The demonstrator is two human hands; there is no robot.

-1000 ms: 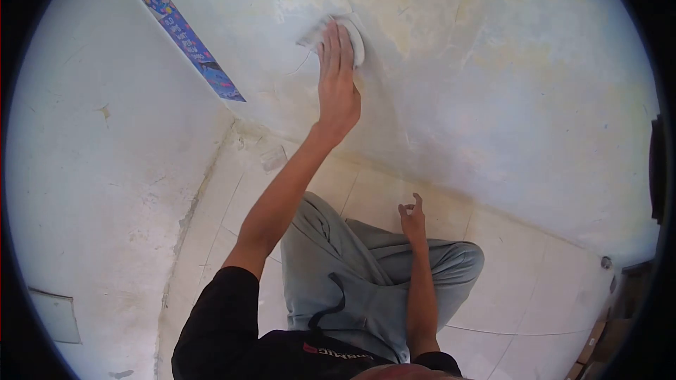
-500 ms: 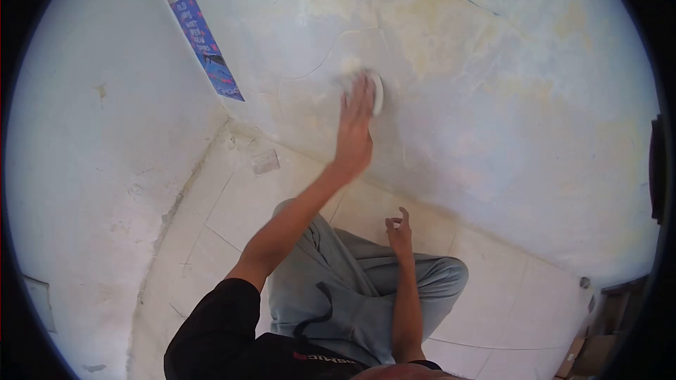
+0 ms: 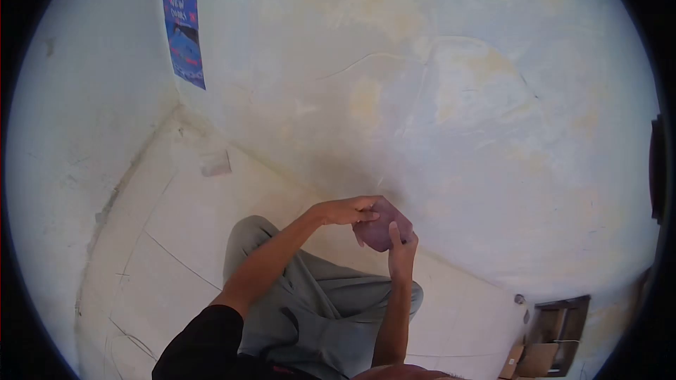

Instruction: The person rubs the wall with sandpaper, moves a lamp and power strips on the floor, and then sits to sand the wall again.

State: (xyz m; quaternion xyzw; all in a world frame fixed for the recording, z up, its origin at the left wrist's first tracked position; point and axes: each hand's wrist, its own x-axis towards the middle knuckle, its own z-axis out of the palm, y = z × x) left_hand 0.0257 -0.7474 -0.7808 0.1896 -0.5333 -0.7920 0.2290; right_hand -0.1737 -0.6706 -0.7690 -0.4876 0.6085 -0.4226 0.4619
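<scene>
A dull purple-red piece of sandpaper is held up in front of the wall, above my crossed legs. My left hand grips its left and upper edge, thumb on the near face and other fingers partly behind. My right hand pinches its right side, with the thumb pressed on the face. Behind it rises a pale plastered wall with yellowish patches and fine cracks.
A blue printed strip hangs by the wall corner. On the tiled floor lies a small flat rectangular piece. A dark wooden frame and a cardboard box stand at lower right.
My left hand has come down from the wall, where it pressed a pale-edged pad. My right hand has risen from my lap and now grips the sandpaper too. The view has shifted right.
</scene>
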